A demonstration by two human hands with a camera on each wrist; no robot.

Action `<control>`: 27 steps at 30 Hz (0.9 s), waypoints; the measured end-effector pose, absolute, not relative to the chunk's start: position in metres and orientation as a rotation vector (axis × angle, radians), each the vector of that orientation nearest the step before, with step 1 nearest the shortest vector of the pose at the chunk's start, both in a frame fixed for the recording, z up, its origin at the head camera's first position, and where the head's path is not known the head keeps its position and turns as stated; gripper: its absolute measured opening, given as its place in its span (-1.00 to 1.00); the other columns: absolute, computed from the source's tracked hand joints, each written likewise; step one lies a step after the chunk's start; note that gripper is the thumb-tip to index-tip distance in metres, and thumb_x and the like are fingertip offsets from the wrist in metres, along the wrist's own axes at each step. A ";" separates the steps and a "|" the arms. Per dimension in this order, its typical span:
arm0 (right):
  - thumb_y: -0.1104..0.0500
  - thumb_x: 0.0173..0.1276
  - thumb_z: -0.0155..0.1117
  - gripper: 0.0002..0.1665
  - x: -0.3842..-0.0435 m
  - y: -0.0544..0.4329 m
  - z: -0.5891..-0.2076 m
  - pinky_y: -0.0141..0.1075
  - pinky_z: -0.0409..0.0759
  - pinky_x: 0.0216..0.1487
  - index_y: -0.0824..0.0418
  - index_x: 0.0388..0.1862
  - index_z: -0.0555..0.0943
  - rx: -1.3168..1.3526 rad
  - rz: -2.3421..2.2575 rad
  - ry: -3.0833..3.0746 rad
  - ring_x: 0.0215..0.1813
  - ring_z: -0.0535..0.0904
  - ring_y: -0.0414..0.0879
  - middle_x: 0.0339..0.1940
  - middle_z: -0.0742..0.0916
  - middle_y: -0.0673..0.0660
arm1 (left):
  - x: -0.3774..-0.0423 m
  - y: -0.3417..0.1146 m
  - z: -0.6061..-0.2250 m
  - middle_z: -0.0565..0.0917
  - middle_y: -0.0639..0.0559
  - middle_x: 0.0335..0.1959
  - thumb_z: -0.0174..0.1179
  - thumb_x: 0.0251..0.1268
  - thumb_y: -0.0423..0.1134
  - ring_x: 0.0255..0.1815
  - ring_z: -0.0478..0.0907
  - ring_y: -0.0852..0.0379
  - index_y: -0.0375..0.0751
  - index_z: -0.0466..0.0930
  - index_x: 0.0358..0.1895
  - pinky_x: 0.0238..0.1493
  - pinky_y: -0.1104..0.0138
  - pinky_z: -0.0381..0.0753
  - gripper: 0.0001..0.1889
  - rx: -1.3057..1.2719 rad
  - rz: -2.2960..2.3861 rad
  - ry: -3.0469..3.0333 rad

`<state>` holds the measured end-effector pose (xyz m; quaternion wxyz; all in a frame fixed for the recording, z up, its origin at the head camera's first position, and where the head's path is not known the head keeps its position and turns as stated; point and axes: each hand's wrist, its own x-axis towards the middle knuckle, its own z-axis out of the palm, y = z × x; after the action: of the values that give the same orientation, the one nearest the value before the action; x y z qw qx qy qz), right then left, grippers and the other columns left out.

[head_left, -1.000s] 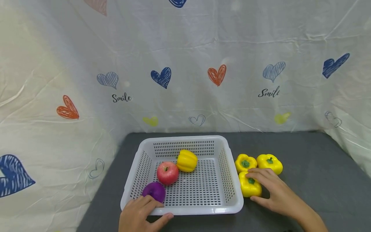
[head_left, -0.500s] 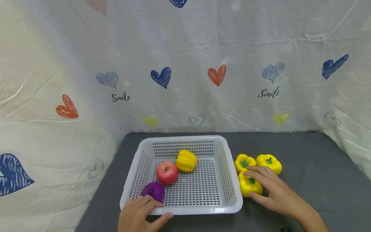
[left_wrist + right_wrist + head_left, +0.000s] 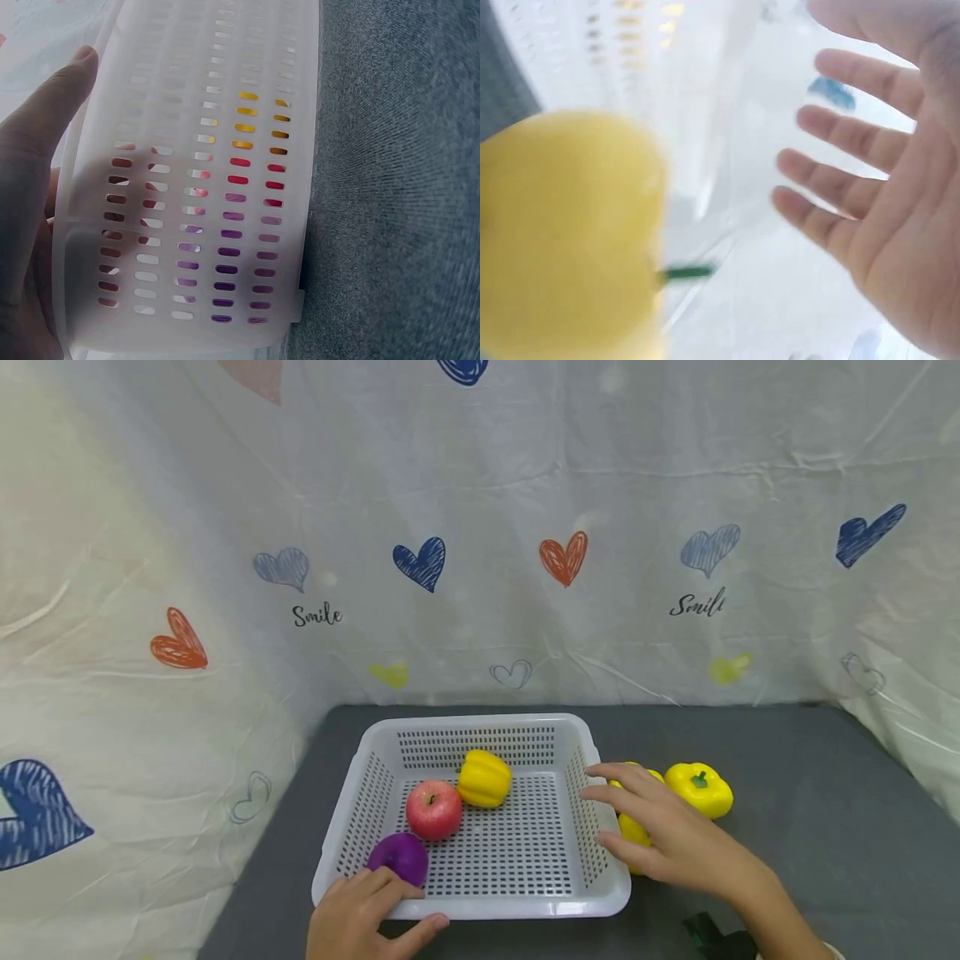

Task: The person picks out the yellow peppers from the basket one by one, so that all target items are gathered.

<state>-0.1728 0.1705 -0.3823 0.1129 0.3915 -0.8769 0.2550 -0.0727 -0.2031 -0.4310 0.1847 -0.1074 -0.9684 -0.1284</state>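
Note:
My left hand (image 3: 360, 914) grips the front rim of the white perforated basket (image 3: 525, 907), fingers over the edge. In the left wrist view, the thumb (image 3: 56, 101) lies outside the wall. Inside the basket sit a red apple (image 3: 433, 810), a yellow bell pepper (image 3: 484, 778) and a round purple fruit or vegetable (image 3: 401, 857) beside my left fingers. My right hand (image 3: 667, 831) is spread and holds nothing, its fingertips over the basket's right rim. It partly hides two yellow bell peppers (image 3: 634, 832). The right wrist view shows a yellow pepper (image 3: 562, 232) apart from the palm.
Another yellow bell pepper (image 3: 700, 789) lies beyond my right hand on the dark grey tabletop (image 3: 810, 810). A small black object (image 3: 716, 937) is below my right wrist. A pale curtain (image 3: 487, 635) with printed hearts hangs behind the table.
My right hand has lifted off the front yellow pepper and moved left toward the basket rim, its fingers more spread. The left hand keeps its grip on the basket.

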 end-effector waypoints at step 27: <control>0.08 0.28 0.47 -0.28 -0.248 0.065 -0.350 0.04 0.43 0.29 0.04 0.41 0.47 1.540 0.616 -2.803 0.46 0.34 0.10 0.57 0.29 0.15 | -0.073 -0.204 -0.436 0.50 0.45 -0.48 0.34 -0.06 0.49 -0.49 0.30 0.40 0.27 0.70 -0.46 -0.45 0.39 0.32 -0.58 -0.351 -0.343 -2.644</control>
<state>-0.2480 0.0646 -0.3498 -0.0578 0.4720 -0.8592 0.1889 -0.0731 -0.2037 -0.4365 0.2243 -0.1272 -0.9582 -0.1243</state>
